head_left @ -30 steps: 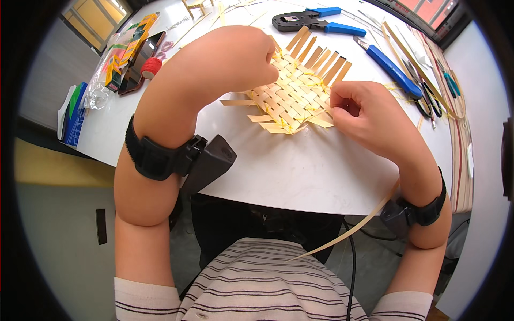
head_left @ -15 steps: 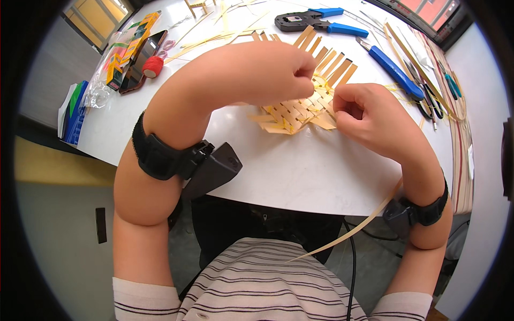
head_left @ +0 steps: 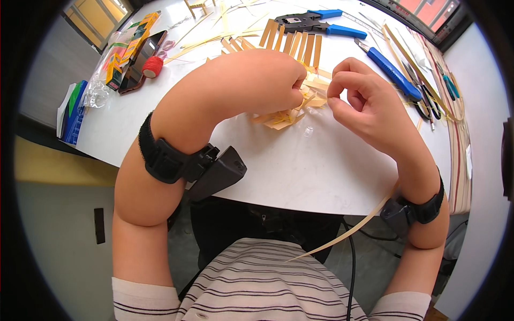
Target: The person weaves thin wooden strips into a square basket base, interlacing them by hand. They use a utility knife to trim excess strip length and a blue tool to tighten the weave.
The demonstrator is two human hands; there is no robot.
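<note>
A small piece woven from flat tan strips (head_left: 286, 119) is held above the white table, its loose strip ends fanning out at the far side. My left hand (head_left: 276, 80) is closed on it from the left, covering much of the weave. Thin yellow strands show among the strips. Just right of the piece, my right hand (head_left: 364, 99) is closed, with thumb and forefinger tips pinched together. Whatever lies between those fingertips is too small to make out. A long pale strip (head_left: 348, 232) hangs by my right forearm, over the table edge toward my shirt.
Blue-handled crimping pliers (head_left: 321, 22) lie at the back, and a blue utility knife (head_left: 393, 72) and scissors (head_left: 423, 107) on the right. Loose strips (head_left: 206, 47) spread at the back left. A phone (head_left: 140, 67), red thread spool (head_left: 152, 67) and small boxes (head_left: 140, 33) lie left.
The woven piece has turned, so its loose ends point more upright and farther left. My right hand has moved up slightly, its fingertips now pinched. My left hand has shifted slightly left and nearer me.
</note>
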